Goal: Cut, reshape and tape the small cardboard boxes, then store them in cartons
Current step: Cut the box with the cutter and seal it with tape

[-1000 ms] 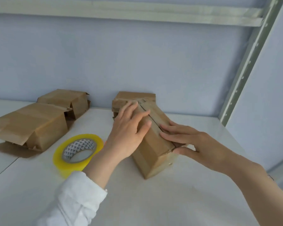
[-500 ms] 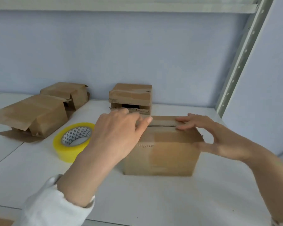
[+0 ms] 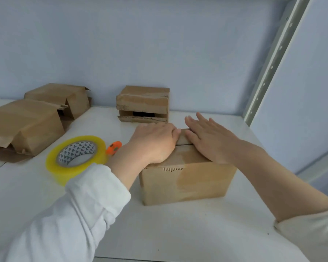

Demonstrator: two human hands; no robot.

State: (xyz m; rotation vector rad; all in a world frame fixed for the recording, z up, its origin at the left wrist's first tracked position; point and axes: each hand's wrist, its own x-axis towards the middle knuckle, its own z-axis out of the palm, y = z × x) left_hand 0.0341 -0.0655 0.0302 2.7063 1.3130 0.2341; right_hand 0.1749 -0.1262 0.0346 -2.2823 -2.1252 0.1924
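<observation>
Now your left hand [image 3: 155, 142], fingers bent, and flat right hand [image 3: 210, 140] press the cardboard box [image 3: 186, 178] flaps shut; next probably needs the tape roll [image 3: 76, 157].

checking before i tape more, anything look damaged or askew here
The rear middle box gapes open at its front, its lower flap sagging and ragged. The nearer left box has a flap splayed out flat.
</observation>
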